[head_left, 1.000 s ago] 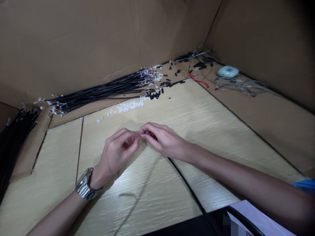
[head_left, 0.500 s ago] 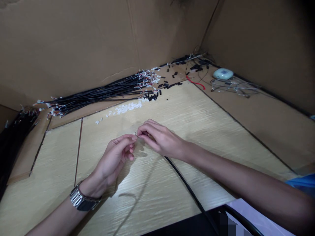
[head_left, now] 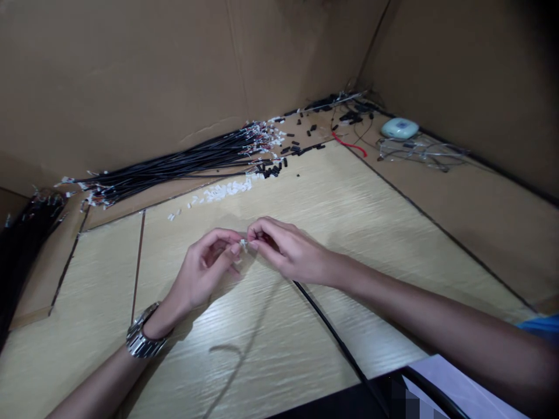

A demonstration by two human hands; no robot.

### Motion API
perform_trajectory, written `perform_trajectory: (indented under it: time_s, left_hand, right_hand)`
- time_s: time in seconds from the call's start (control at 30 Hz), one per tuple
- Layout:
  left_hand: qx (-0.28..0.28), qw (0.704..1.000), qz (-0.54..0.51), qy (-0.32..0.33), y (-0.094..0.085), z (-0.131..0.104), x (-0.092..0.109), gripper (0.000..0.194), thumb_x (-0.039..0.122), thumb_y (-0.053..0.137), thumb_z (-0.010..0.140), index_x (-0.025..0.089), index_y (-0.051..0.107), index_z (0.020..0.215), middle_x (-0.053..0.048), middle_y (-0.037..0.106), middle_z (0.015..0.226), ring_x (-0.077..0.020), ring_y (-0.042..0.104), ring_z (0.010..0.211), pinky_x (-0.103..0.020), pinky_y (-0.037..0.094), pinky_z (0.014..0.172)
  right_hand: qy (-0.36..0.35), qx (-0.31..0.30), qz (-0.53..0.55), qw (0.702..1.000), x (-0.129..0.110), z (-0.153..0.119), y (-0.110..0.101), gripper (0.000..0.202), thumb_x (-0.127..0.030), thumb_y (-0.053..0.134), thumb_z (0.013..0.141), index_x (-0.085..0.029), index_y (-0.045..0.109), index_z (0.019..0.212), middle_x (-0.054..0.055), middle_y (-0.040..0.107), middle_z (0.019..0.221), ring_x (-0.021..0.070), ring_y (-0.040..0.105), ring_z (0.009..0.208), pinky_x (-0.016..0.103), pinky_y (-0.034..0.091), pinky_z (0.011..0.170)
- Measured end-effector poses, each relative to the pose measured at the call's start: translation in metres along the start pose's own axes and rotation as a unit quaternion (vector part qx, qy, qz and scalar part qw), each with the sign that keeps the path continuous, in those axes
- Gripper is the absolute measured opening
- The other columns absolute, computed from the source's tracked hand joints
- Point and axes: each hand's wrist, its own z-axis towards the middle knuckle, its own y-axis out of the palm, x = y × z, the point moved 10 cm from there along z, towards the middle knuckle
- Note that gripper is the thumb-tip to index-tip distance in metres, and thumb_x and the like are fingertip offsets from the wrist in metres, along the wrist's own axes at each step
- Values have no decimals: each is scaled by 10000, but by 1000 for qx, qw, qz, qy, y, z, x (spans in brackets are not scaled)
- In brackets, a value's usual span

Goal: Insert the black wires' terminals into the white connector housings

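Between the fingertips of my two hands, over the middle of the table, is a small white connector. My left hand, with a metal watch on its wrist, pinches the connector between thumb and forefinger. My right hand is closed in a pinch just to the right, on the thin wire end of a black cable. The cable runs from beneath my right hand down toward the front edge. Exactly how the wires meet the connector is too small to tell.
Beyond my hands lie loose white connectors and short black sleeves. A bundle of black cables lies along the cardboard wall, and another dark bundle at far left. To the right are a pale rounded object and a red strip.
My left hand has turned, and its fingers now lie above the thumb. The white connector shows between the hands. My right hand has shifted slightly right and stays pinched.
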Motion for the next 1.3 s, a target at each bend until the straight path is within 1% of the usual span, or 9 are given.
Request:
perform_trajectory:
  time_s: [0.07, 0.13, 0.27, 0.47, 0.73, 0.83, 0.93, 1.07, 1.3]
  left_hand:
    - [-17, 1000, 12, -2, 4, 1, -1, 205, 322, 709, 832, 158, 699, 954, -34, 670, 789, -142, 634, 664, -243, 596, 567]
    - [-27, 1000, 5, -8, 7, 2, -2, 192, 326, 715, 827, 148, 707, 899, -27, 673, 738, -132, 636, 608, -238, 591, 554]
    - [-25, 999, -9, -22, 6, 3, -5, 197, 323, 745, 798, 135, 714, 843, -23, 687, 686, -116, 628, 545, -215, 572, 529]
    - [-26, 998, -29, -43, 7, 4, -7, 161, 288, 748, 798, 130, 726, 824, -30, 708, 703, -106, 634, 568, -181, 553, 534]
    - [-35, 997, -33, -64, 6, 7, -14, 121, 260, 729, 816, 142, 741, 840, -34, 718, 733, -113, 652, 625, -178, 552, 556]
    - [-60, 994, -45, -80, 7, 7, -18, 109, 256, 718, 829, 154, 752, 847, -31, 718, 735, -112, 667, 649, -166, 552, 563]
    - [-79, 991, -56, -89, 10, 8, -21, 109, 257, 714, 834, 159, 760, 849, -27, 717, 735, -106, 670, 651, -158, 553, 562]
    - [-91, 990, -64, -88, 12, 8, -19, 99, 250, 713, 837, 164, 760, 820, -18, 710, 720, -100, 666, 637, -159, 552, 562]
    - [-104, 988, -73, -89, 15, 9, -19, 101, 248, 719, 839, 160, 762, 813, -14, 705, 697, -89, 647, 607, -161, 535, 572]
  right_hand:
    - [0, -4, -7, 1000, -1, -1, 0, 44, -198, 492, 973, -179, 531, 978, 36, 618, 929, 140, 551, 789, 262, 406, 702]
    - [-1, -7, -8, 1000, -2, -1, 1, 58, -211, 488, 977, -179, 535, 966, 34, 622, 916, 141, 554, 781, 263, 405, 696]
    - [28, -14, 14, 999, -1, -3, 3, 83, -225, 475, 982, -178, 540, 959, 20, 634, 870, 128, 552, 719, 256, 403, 667]
    - [98, -18, 52, 994, 10, -7, 7, 116, -249, 481, 977, -180, 556, 924, -22, 612, 754, 102, 511, 615, 237, 387, 620]
    - [140, -18, 45, 989, 15, -6, 8, 107, -215, 501, 951, -186, 572, 877, -24, 607, 704, 109, 506, 597, 243, 373, 594]
    - [146, -21, 40, 988, 15, -6, 8, 103, -211, 506, 947, -188, 580, 879, -13, 620, 730, 116, 519, 619, 249, 370, 599]
    - [155, -26, 48, 986, 18, -7, 9, 100, -195, 519, 935, -189, 586, 862, -19, 598, 692, 123, 515, 621, 254, 361, 602]
    - [139, -29, 75, 987, 19, -6, 9, 123, -189, 525, 929, -182, 583, 820, -32, 563, 648, 116, 492, 601, 252, 356, 593]
    - [131, -47, 95, 986, 19, -6, 12, 137, -196, 516, 939, -176, 596, 829, -5, 611, 730, 126, 520, 650, 257, 362, 600]
